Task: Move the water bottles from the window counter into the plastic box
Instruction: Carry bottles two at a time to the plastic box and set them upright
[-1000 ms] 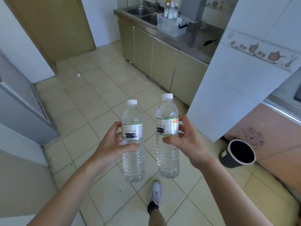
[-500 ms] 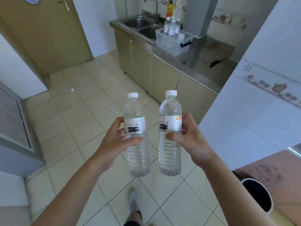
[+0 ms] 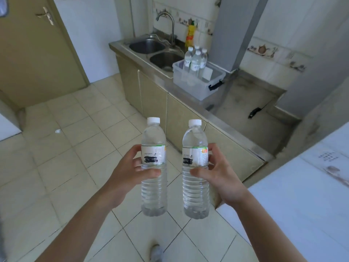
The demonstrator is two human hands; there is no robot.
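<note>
My left hand [image 3: 126, 173] grips a clear water bottle [image 3: 154, 186] with a white cap, held upright at chest height. My right hand [image 3: 219, 176] holds a second upright water bottle [image 3: 195, 193] beside it, a small gap between the two. Ahead on the steel counter stands the clear plastic box [image 3: 188, 83] with a dark latch, and several water bottles [image 3: 195, 60] stand in its far end. The box is well beyond both hands.
A double steel sink [image 3: 151, 47] with a tall tap lies left of the box. Beige cabinets [image 3: 156, 104] run under the counter. A white tiled wall corner [image 3: 294, 195] juts in at the right. A brown door [image 3: 37, 50] stands at the left; pale tile floor between.
The view has moved toward the counter and tilted up, so the sink and box appear nearer and larger. Both hands keep the bottles upright in the same hold.
</note>
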